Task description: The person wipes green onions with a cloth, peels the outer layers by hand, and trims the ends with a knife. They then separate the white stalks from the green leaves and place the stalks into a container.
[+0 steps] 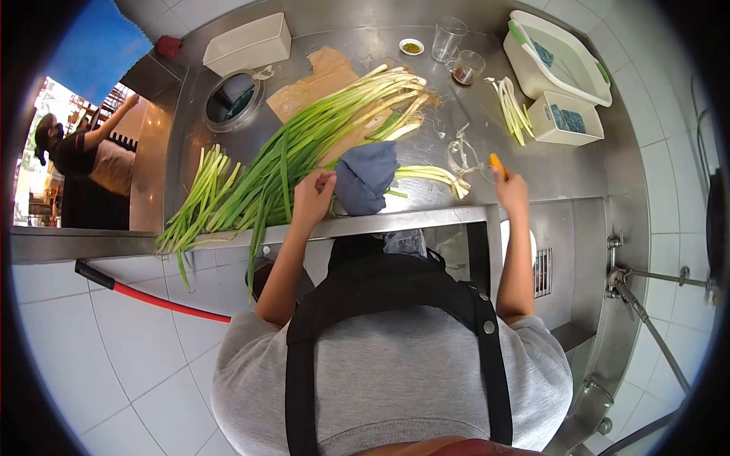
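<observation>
A large pile of green onions (304,144) lies across the steel counter (563,171), white roots to the far right and green tips hanging over the near edge. My left hand (313,194) rests on the stalks at the near edge, fingers curled around some of them. My right hand (511,190) is closed on a small orange-handled tool (496,163) whose blade is hidden. Between my hands lie a crumpled blue cloth (366,178) and a few trimmed onions (433,175).
Smaller onion bunches lie at the left (199,199) and far right (513,106). White tubs (559,57) (566,118) (247,42), two glasses (447,38), a small dish (411,47), brown paper (319,83) and a round counter opening (232,99) stand behind. Another person (84,163) works at far left.
</observation>
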Demonstrator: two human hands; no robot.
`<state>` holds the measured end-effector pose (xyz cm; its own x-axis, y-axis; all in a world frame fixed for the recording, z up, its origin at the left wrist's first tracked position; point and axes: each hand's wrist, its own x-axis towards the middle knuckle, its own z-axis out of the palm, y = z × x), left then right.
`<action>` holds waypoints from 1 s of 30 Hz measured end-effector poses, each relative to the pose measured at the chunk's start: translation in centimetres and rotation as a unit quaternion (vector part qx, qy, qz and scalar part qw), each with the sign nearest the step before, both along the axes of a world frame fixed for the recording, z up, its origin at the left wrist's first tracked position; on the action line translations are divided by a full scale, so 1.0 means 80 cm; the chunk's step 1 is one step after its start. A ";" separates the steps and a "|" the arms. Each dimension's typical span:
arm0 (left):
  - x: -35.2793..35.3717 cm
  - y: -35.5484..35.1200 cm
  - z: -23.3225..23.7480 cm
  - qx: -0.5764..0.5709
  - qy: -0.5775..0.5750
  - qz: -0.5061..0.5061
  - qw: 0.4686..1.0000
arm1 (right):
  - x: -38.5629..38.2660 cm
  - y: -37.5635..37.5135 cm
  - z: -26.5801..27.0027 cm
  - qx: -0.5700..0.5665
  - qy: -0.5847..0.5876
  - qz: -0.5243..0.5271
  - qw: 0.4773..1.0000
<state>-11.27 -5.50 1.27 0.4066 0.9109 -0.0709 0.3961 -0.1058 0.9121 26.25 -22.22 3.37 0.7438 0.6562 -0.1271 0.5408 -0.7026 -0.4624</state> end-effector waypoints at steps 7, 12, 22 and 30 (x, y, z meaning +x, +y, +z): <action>0.086 0.000 -0.008 0.268 -0.026 -0.084 0.959 | -0.066 0.010 -0.035 0.032 -0.114 -0.047 0.992; 0.130 -0.012 -0.033 0.374 0.058 -0.231 0.896 | -0.046 0.000 -0.058 0.070 -0.150 -0.072 0.984; 0.093 0.044 -0.032 0.182 0.068 -0.154 0.969 | -0.008 -0.007 -0.070 0.040 -0.121 -0.097 0.987; 0.112 0.049 0.005 0.375 0.100 -0.190 0.902 | 0.007 -0.009 -0.064 0.105 -0.138 -0.096 0.980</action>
<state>-2.30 -1.59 1.70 0.7466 0.5309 0.4010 0.3504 -0.8261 0.4413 26.78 -22.92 -1.79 0.8429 0.4918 0.2183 0.5332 -0.7086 -0.4622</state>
